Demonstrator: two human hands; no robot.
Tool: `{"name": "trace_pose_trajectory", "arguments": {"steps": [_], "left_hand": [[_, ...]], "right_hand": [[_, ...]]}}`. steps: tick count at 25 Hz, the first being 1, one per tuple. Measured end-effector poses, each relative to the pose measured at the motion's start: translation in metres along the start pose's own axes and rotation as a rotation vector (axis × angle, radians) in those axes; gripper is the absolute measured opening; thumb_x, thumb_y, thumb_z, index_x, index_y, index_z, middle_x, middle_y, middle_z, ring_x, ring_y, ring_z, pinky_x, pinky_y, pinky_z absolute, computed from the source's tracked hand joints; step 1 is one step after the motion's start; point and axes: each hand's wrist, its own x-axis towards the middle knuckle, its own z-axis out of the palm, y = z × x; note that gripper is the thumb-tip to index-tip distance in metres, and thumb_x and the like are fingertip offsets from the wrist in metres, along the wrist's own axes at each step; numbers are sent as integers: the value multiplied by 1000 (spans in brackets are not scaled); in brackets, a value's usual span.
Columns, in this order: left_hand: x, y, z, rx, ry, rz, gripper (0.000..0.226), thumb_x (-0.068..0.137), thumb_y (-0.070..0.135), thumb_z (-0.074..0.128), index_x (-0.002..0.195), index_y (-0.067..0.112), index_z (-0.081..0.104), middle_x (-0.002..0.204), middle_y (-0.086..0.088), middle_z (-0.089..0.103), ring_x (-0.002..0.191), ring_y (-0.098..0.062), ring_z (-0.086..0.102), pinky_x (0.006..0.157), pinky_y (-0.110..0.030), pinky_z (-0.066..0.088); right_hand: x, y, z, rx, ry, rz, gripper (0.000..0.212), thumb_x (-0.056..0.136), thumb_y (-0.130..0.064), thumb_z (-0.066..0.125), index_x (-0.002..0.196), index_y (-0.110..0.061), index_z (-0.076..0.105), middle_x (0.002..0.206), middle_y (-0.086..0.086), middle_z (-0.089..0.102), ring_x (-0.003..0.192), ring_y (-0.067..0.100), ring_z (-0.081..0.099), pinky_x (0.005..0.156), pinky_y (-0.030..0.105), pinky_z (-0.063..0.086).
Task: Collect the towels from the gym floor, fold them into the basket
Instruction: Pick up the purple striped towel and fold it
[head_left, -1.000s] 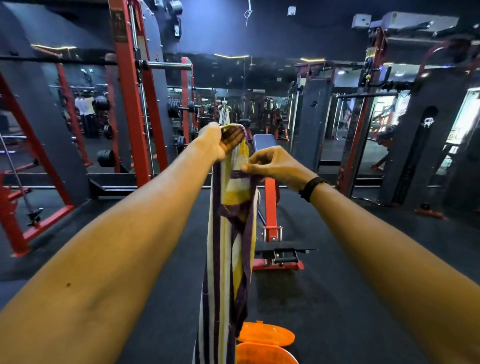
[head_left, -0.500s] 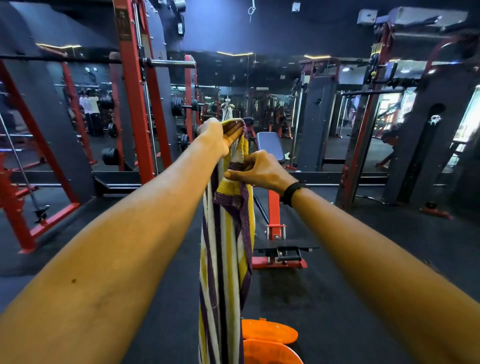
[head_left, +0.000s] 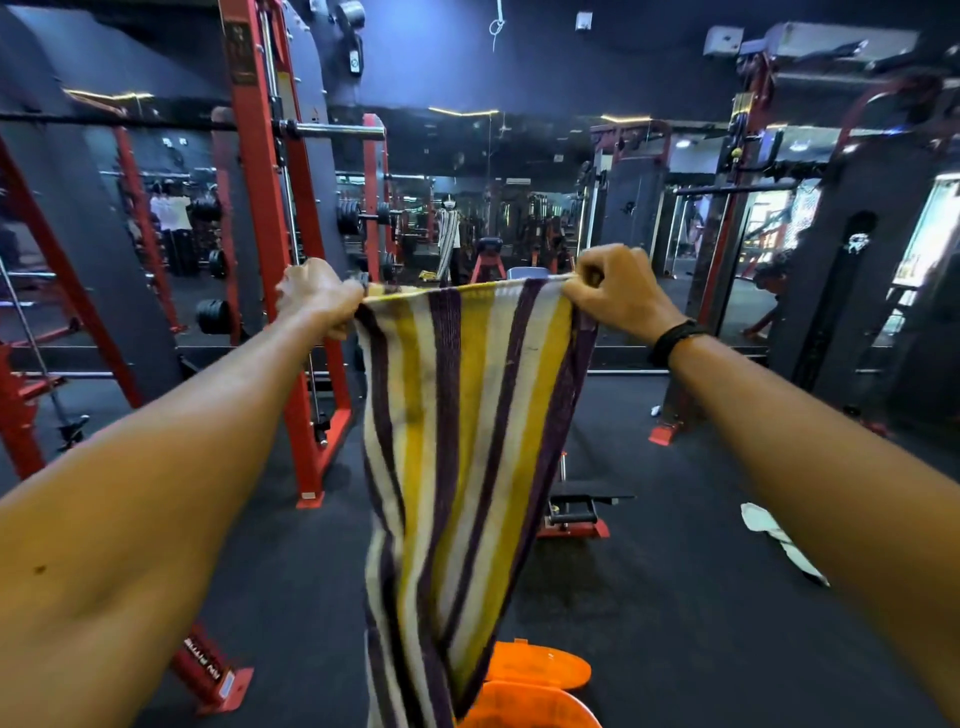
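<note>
Gym floor (head_left: 649, 597) dark; we pinch striped towel (head_left: 467, 415) top corners, left hand (head_left: 317, 296), right hand (head_left: 618, 291), above orange basket (head_left: 530, 706).

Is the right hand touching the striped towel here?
Touching. The head view shows the right hand pinching the striped towel at its top corner, fingers curled over the edge.

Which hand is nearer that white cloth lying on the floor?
Right. The right hand grips the striped towel's corner on the white cloth's side, above it; the left hand grips the far corner.
</note>
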Motion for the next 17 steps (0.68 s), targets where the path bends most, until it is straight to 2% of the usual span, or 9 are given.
{"name": "trace_pose_trajectory", "arguments": {"steps": [3, 5, 6, 8, 10, 12, 14, 15, 17], "left_hand": [[8, -15, 2, 252, -165, 11, 37, 73, 33, 82, 77, 0, 64, 62, -14, 68, 49, -22, 67, 59, -39, 61], [13, -22, 12, 202, -362, -25, 18, 84, 13, 72, 77, 0, 60, 52, -13, 65, 43, -21, 64, 57, -41, 61], [10, -24, 14, 128, -415, -39, 12, 89, 5, 63, 79, 1, 58, 53, -13, 63, 38, -18, 61, 50, -37, 59], [9, -23, 16, -104, -408, -69, 10, 93, 2, 54, 86, 0, 60, 64, -14, 62, 33, -14, 56, 38, -25, 52], [9, -16, 14, -405, -357, -139, 13, 95, 2, 47, 89, -1, 59, 70, -12, 61, 36, -14, 58, 37, -23, 52], [6, -6, 12, -620, -295, -150, 13, 92, 1, 43, 88, 0, 56, 67, -10, 60, 39, -16, 59, 42, -24, 54], [0, 4, 13, -719, -312, -86, 10, 87, 9, 58, 90, 0, 58, 60, -5, 57, 41, -15, 59, 50, -25, 56], [-3, 6, 13, -712, -380, -22, 23, 83, 18, 70, 94, -1, 62, 61, -4, 59, 46, -14, 61, 56, -25, 58], [-9, 8, 10, -494, -529, 187, 40, 69, 29, 84, 95, 2, 70, 75, -6, 69, 64, -15, 67, 68, -27, 60]], "right_hand": [[7, -8, -5, -15, 26, -128, 19, 79, -6, 55, 61, -6, 48, 58, 3, 43, 53, 10, 31, 50, 18, 27], [8, -6, -6, -33, 24, -161, 16, 77, -3, 55, 63, -6, 48, 59, 3, 43, 54, 10, 31, 51, 18, 26], [7, -2, -8, -38, 15, -165, 16, 77, -2, 56, 64, -6, 48, 60, 3, 43, 55, 12, 32, 51, 19, 27], [4, 7, -12, -51, -14, -146, 17, 76, -2, 58, 64, -6, 48, 61, 3, 43, 58, 15, 34, 51, 22, 28], [-1, 17, -17, -52, -39, -77, 15, 75, -2, 61, 65, -5, 50, 62, 4, 45, 60, 16, 37, 52, 26, 29], [-4, 25, -24, -21, -35, 30, 12, 74, -3, 63, 68, -5, 53, 64, 4, 50, 62, 17, 43, 55, 25, 34], [-7, 30, -32, 35, -30, 129, 9, 76, -1, 62, 78, -7, 56, 69, 3, 55, 65, 16, 49, 59, 23, 40], [-8, 31, -36, 52, -37, 170, 12, 78, 1, 60, 84, -9, 56, 72, 3, 57, 66, 14, 52, 59, 21, 41], [-9, 39, -42, 50, -67, 237, 21, 80, 4, 56, 95, -11, 56, 80, 5, 61, 71, 16, 56, 59, 20, 43]]}}
